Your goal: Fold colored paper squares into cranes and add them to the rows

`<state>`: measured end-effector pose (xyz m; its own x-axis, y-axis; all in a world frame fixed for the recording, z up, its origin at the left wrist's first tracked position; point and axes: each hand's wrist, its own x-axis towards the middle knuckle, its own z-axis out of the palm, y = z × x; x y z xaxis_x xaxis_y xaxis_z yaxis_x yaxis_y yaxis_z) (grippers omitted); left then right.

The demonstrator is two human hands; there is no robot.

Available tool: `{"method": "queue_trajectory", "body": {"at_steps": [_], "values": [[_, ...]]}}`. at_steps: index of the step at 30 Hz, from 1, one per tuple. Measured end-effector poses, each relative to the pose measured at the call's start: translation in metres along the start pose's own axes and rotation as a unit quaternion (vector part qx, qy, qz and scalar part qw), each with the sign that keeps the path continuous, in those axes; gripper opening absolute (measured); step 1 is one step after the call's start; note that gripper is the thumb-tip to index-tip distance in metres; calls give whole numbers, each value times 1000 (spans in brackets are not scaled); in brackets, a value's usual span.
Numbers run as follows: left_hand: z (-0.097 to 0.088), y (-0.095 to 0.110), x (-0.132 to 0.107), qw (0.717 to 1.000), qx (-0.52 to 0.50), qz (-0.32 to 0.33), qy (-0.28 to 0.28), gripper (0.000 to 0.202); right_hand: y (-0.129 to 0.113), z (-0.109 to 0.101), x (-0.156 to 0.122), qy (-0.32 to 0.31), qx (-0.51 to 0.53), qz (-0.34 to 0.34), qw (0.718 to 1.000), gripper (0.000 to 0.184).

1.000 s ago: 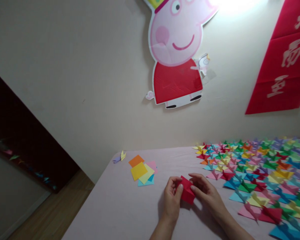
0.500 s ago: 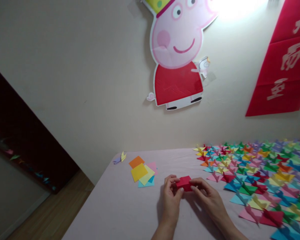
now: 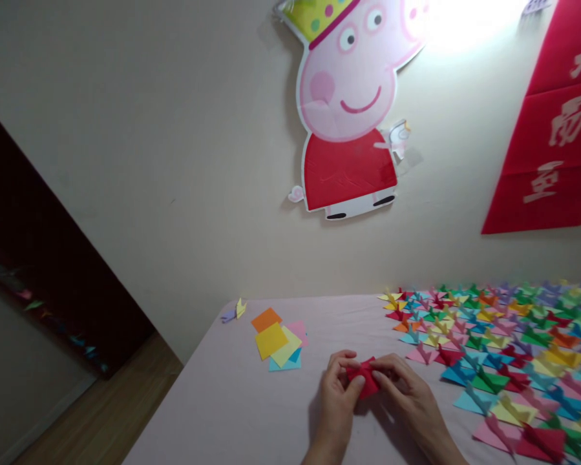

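Observation:
Both my hands are closed on a small folded red paper (image 3: 365,378) just above the pink table (image 3: 232,400). My left hand (image 3: 337,394) pinches its left side with thumb and fingers. My right hand (image 3: 409,395) grips its right side, fingers curled over the top. To the left lies a small stack of flat paper squares (image 3: 276,339) in orange, yellow, pink and blue. Several folded paper cranes (image 3: 494,349) in many colours lie in rows across the right half of the table.
Two small folded pieces, purple and yellow (image 3: 235,311), lie at the table's far left corner. A cartoon pig cut-out (image 3: 348,110) and a red banner (image 3: 552,129) hang on the wall behind. Wooden floor (image 3: 101,413) shows to the left below the table edge.
The red paper has gone from a broad open shape to a smaller, tighter fold between my fingers. My view has tilted up slightly, so everything sits lower in the frame.

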<state>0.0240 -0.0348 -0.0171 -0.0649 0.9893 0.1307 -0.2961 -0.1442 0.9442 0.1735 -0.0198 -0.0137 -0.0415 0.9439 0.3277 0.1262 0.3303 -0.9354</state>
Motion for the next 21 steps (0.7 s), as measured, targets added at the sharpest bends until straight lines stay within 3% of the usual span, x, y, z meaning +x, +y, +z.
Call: {"method": "queue_trajectory", "body": {"at_steps": [6,16,21], "values": [[1,1,0,1000,17,4,-16,25,0,-2,1,-4,-16,-12,1000,24],[0,4,-2,994,105,22,8,18,-2,0,0,-42,-3,-16,999,22],[-1,4,0,997,71,14,32,19,-5,3,-1,-64,26,-21,997,22]]}}
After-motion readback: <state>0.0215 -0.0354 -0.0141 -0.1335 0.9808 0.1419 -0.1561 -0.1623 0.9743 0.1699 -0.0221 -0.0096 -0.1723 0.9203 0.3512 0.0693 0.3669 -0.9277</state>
